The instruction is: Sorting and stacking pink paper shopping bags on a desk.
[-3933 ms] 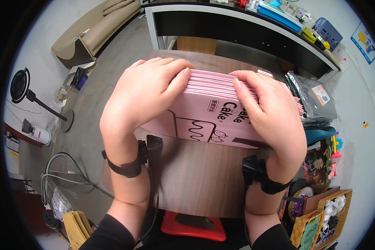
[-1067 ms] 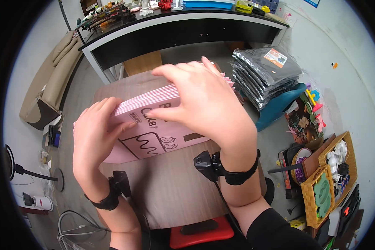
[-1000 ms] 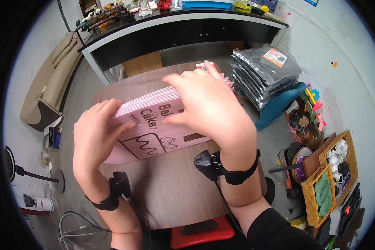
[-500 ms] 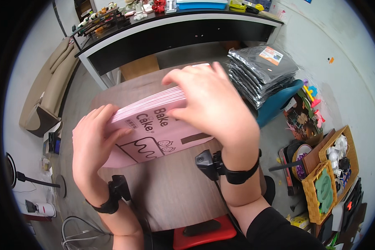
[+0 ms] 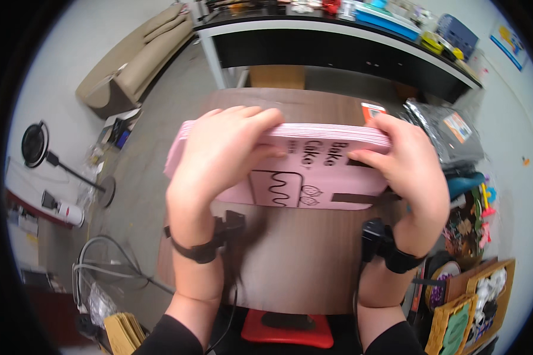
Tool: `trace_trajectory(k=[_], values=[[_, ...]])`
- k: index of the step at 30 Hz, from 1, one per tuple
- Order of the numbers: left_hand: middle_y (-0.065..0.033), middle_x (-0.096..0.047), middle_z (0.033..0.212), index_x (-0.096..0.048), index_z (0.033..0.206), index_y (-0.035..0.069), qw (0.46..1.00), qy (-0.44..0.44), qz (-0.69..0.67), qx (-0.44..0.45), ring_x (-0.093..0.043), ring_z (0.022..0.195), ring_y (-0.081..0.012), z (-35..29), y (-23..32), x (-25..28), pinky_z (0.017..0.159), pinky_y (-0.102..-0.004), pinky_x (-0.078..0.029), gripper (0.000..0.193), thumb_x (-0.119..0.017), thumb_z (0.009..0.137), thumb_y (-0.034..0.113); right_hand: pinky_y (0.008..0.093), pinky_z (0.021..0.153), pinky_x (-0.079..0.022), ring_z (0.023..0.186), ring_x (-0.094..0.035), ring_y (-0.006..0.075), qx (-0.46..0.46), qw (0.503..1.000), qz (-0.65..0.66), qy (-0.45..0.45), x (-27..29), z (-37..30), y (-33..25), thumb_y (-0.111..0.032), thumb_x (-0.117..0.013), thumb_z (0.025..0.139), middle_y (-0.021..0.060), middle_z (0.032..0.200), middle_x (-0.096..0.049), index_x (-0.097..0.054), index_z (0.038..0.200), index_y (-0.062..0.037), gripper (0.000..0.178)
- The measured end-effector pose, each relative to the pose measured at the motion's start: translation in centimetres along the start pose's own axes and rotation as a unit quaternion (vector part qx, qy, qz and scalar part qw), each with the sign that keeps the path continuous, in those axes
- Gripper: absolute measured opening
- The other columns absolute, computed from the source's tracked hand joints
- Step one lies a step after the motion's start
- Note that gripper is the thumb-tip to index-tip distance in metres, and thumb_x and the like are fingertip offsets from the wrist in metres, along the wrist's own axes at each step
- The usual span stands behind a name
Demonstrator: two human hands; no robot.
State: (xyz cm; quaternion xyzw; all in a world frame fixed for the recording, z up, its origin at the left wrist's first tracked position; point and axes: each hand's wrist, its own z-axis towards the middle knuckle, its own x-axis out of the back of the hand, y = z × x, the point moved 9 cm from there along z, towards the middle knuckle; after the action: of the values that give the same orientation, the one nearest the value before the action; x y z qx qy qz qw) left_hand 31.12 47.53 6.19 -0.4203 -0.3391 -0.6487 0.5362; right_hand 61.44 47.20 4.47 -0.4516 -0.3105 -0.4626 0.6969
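Observation:
A thick stack of flat pink printed sheets [image 5: 343, 174], probably card, stands on its long edge above the brown table [image 5: 290, 254]. Black lettering and a line drawing of a cake slice with berries mark its near face. My left hand [image 5: 225, 151] is closed over the stack's left part, thumb on the near face and fingers over the top edge. At the right end my right hand [image 5: 411, 154] grips it likewise, its thumb pressed on the printed face. Fingertips behind the stack are hidden. Each wrist wears a black strap with a small camera.
A red stool seat [image 5: 287, 328] is tucked at the table's near edge. Beyond stands a black-and-white desk [image 5: 331, 44] with a blue tray [image 5: 388, 22]. Plastic-wrapped dark packs [image 5: 441, 130] lie at the right, wicker baskets [image 5: 447, 325] lower right. Cables [image 5: 106, 269] loop on the left floor.
The stack has turned from a slant to nearly level and shifted right. My left hand has moved inward along its top, my right hand to its right end. The head view has swung left.

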Motion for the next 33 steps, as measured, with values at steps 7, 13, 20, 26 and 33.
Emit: trace_trajectory(k=[7,13,20,26,33], values=[[-0.0112,-0.081,0.105,-0.077,0.116,0.010,0.994,0.009,0.059,0.094,-0.076,0.103,-0.0395,0.5,-1.3,0.8,0.088,-0.0497,-0.060,0.038,-0.094,0.089,0.030,0.0584,0.125,-0.045,0.128,-0.073,0.0364,0.088,0.995,0.051,-0.015,0.4,-0.1,-1.9,-0.023,-0.097,0.085,0.0134,0.122,-0.083,-0.084,0.124,-0.0086,0.044],[-0.0114,-0.081,0.105,-0.077,0.116,0.011,0.986,0.010,0.082,0.147,-0.077,0.102,-0.0395,0.4,-2.4,1.1,0.087,-0.0496,-0.060,0.039,-0.095,0.088,0.030,0.0628,0.137,-0.032,0.142,-0.067,0.0368,0.169,0.981,0.077,0.054,1.6,-0.7,-7.9,-0.015,-0.102,0.076,0.0140,0.142,-0.076,-0.079,0.137,-0.0106,0.065],[-0.0115,-0.081,0.104,-0.078,0.116,0.011,0.977,0.011,0.082,0.198,-0.077,0.102,-0.0396,0.7,-3.5,1.1,0.087,-0.0496,-0.060,0.039,-0.096,0.087,0.029,0.0470,0.111,-0.049,0.113,-0.074,0.0364,0.138,0.989,0.040,-0.045,-2.0,0.9,-6.0,-0.021,-0.099,0.084,0.0131,0.110,-0.080,-0.080,0.117,-0.0062,0.041],[-0.0117,-0.082,0.104,-0.078,0.117,0.011,0.969,0.013,0.073,0.235,-0.077,0.101,-0.0396,-0.4,-4.8,1.5,0.087,-0.0495,-0.061,0.040,-0.096,0.086,0.029,0.0446,0.100,-0.049,0.099,-0.070,0.0359,0.089,0.987,0.108,-0.076,-2.5,1.1,-5.1,-0.021,-0.099,0.084,0.0124,0.102,-0.078,-0.080,0.111,-0.0062,0.035],[-0.0119,-0.082,0.104,-0.079,0.117,0.012,0.968,0.011,0.053,0.246,-0.078,0.101,-0.0396,-1.8,-10.9,2.2,0.087,-0.0495,-0.061,0.041,-0.097,0.085,0.028,0.0441,0.097,-0.049,0.097,-0.070,0.0345,0.105,0.986,0.110,-0.068,-2.5,1.3,-5.2,-0.022,-0.099,0.086,0.0126,0.100,-0.077,-0.081,0.111,-0.0076,0.034]])
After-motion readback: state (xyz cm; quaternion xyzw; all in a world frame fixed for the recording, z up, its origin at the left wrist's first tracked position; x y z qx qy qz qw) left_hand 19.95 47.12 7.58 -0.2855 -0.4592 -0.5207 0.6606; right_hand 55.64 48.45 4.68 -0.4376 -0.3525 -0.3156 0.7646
